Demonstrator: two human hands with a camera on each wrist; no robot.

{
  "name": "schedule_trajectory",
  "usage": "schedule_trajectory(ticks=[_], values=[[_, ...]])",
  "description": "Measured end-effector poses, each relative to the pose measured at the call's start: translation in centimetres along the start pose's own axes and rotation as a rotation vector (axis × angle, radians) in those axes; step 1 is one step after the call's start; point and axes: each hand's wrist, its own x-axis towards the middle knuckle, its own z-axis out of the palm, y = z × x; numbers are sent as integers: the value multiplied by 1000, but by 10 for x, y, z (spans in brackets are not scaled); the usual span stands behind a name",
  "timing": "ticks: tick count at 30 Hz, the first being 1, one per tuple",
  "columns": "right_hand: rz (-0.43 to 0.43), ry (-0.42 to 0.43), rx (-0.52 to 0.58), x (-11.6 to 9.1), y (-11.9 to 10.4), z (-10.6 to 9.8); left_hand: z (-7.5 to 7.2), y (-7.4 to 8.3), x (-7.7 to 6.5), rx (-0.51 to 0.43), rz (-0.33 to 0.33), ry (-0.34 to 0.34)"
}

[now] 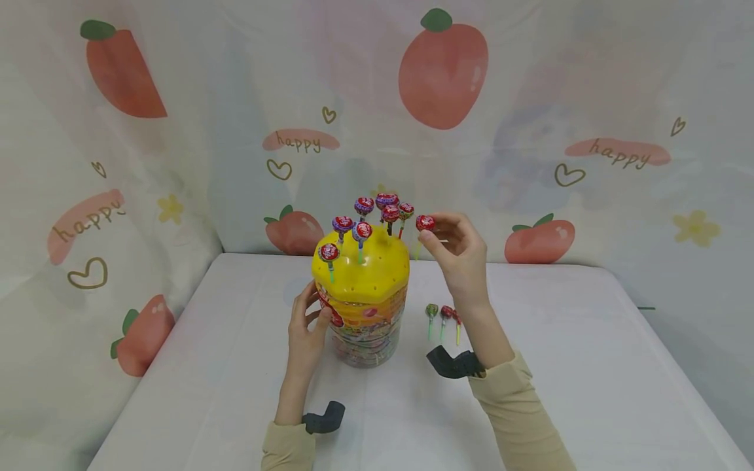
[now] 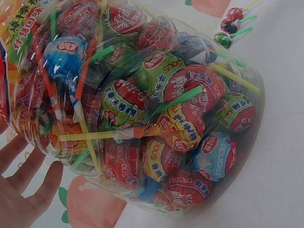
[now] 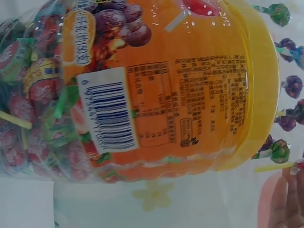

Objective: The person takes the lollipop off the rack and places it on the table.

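A clear candy jar (image 1: pixel 370 337), full of wrapped lollipops and topped by a yellow lid (image 1: pixel 377 265), stands upright on the table. My left hand (image 1: pixel 304 333) rests against its left side, fingers spread along the wall just below the lid. Between thumb and fingers, my right hand (image 1: pixel 462 255) pinches a red-wrapped lollipop (image 1: pixel 425 223) by its head, right of the lid's far edge. Its yellow stick (image 3: pixel 273 167) points down beside the lid. Several lollipops, among them a purple one (image 1: pixel 343 225), stand upright in the lid, toward its back and left. Small holes dot the lid's front.
Three loose lollipops lie on the white table (image 1: pixel 235 366) right of the jar: a green one (image 1: pixel 432 310) and two red ones, including the rightmost (image 1: pixel 457 318). A printed cloth backdrop (image 1: pixel 365 78) rises behind. Each wrist wears a black camera mount (image 1: pixel 453 363).
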Motion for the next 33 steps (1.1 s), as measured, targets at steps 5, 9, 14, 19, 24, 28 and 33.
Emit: schedule_trajectory(ticks=[5, 9, 14, 19, 24, 28, 33], values=[[51, 16, -8, -9, 7, -8, 0, 0, 0, -1, 4, 0], [91, 25, 2, -18, 13, -13, 0, 1, -1, -13, 16, -1], [147, 37, 26, -29, 21, -19, 0, -1, 0, -12, 8, 1], [212, 71, 4, -42, 32, -27, 0, -4, 0, -2, 7, 3], [279, 112, -5, -53, 46, -35, 0, -3, 0, -7, 12, 4], [320, 149, -4, -59, 56, -41, 0, 0, 0, -2, 3, 2], [347, 189, 5, -64, 66, -48, -1, 1, -1, 4, 11, 1]])
